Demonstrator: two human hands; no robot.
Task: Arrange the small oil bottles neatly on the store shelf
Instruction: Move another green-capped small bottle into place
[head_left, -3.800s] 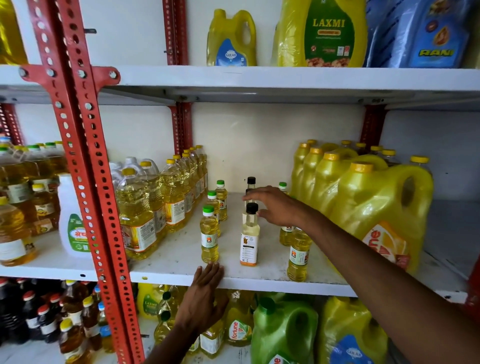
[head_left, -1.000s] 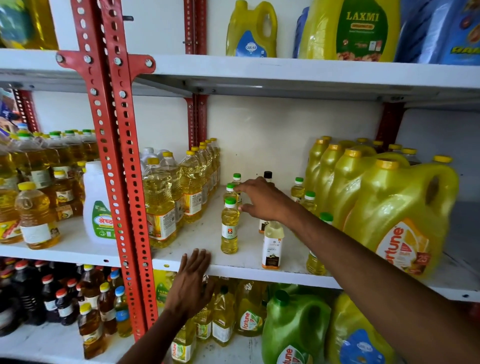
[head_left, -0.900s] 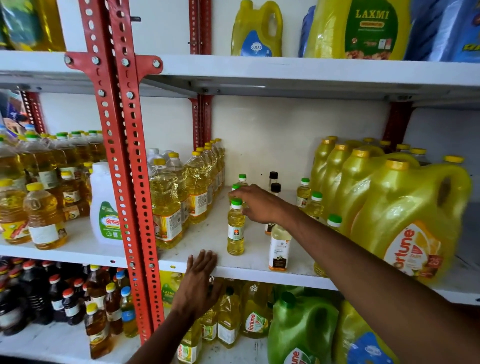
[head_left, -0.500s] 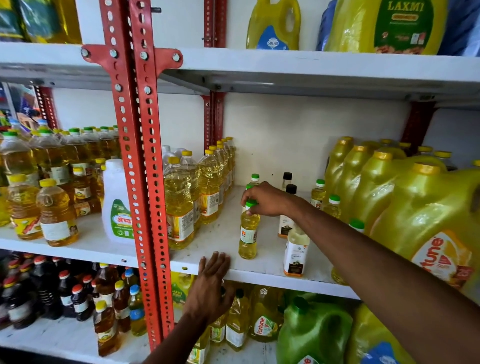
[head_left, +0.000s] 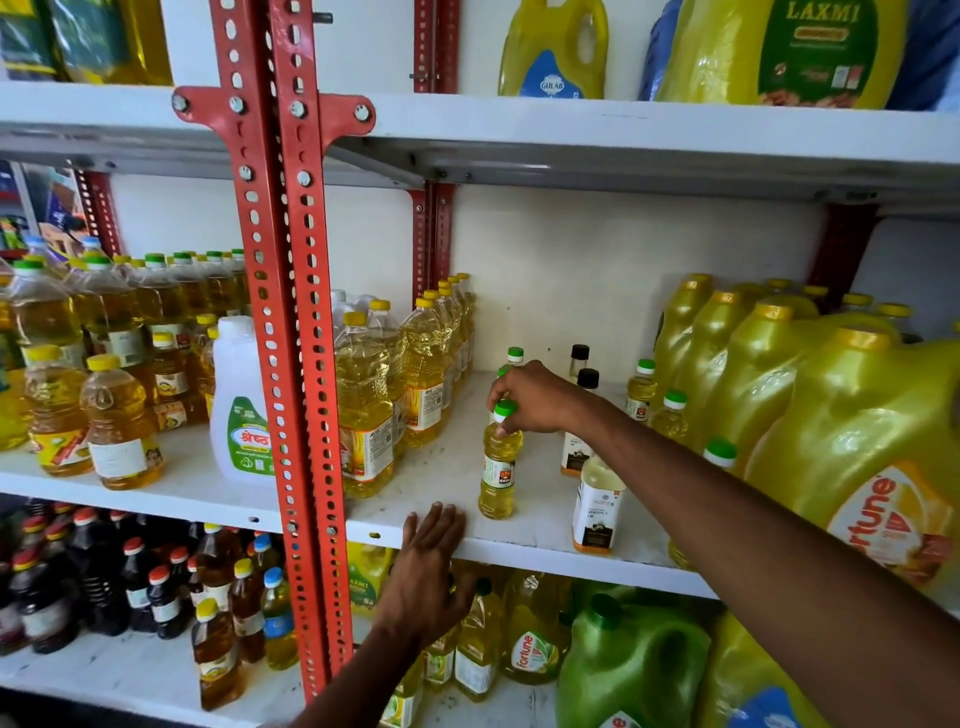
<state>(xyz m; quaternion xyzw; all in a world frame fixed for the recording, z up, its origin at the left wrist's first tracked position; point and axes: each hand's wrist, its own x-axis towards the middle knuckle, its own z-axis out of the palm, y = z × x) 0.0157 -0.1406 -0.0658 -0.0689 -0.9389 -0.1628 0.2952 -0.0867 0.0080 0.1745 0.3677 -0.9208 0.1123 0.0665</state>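
Note:
A small yellow oil bottle with a green cap (head_left: 498, 467) stands upright near the front of the white middle shelf (head_left: 447, 467). My right hand (head_left: 535, 397) grips it around the cap and neck. Behind it, two more green-capped small bottles (head_left: 514, 357) stand in a line toward the back wall. To the right stand white-labelled bottles (head_left: 597, 501), two with black caps (head_left: 587, 378), and further green-capped small bottles (head_left: 641, 387), partly hidden by my right arm. My left hand (head_left: 428, 551) rests flat on the shelf's front edge, fingers spread.
Tall yellow-capped oil bottles (head_left: 363, 410) crowd the shelf left of the small ones. Big yellow jugs (head_left: 841, 415) fill the right side. A red slotted upright (head_left: 291, 322) stands in front at left. More bottles and jugs occupy the shelves above and below.
My right hand moved left from the black-capped bottles and closed on the cap of the front green-capped bottle. The view shifted closer and leftward. My left hand stayed on the shelf edge.

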